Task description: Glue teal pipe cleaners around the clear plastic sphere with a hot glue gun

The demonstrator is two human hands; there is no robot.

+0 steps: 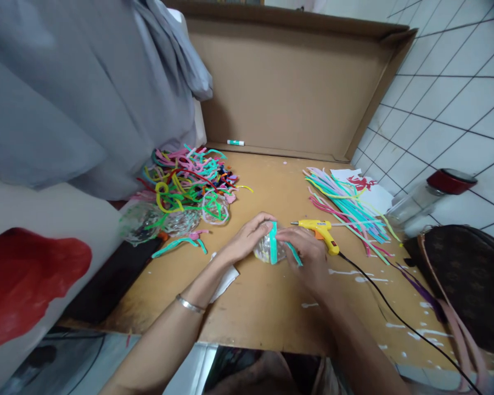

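A small clear plastic ball (265, 250) rests on the wooden table (271, 312) in the middle. A teal pipe cleaner (274, 241) is laid over it. My left hand (247, 240) cups the ball's left side with curled fingers. The fingers of my right hand (307, 253) are closed on the pipe cleaner at the ball's right side, and its loose end sticks out below them. A silver bangle (189, 304) is on my left wrist.
A yellow glue gun (319, 229) lies just right of my hands, its black cord (395, 315) running to the near right. Straight pipe cleaners (348, 206) lie right, a tangled heap (189, 178) and clear balls (181, 219) left. Jar (428, 197), brown bag (465, 280), cardboard wall (288, 88).
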